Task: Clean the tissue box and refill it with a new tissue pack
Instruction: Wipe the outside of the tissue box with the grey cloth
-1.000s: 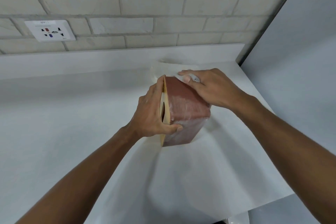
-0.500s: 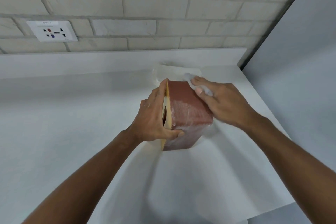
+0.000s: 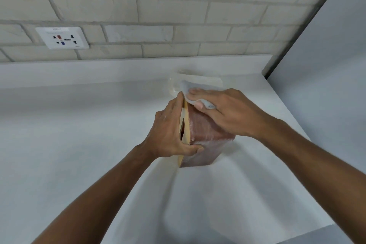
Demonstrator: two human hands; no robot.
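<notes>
Two hands are working: I'm gripping the tissue box (image 3: 206, 134), tipped on its side mid-counter, with my left hand (image 3: 170, 134), while my right hand (image 3: 223, 111) is pressing a cloth (image 3: 190, 91) onto its far top edge. Cleaning is underway; refilling remains, with what is possibly the new pack (image 3: 178, 79) waiting behind.

A white counter (image 3: 83, 144) runs along the brick wall and carries a reddish-brown tissue box (image 3: 206, 134) stood on its side near the back right corner, with a clear-wrapped tissue pack (image 3: 174, 83) lying just behind it against the low upstand.
</notes>
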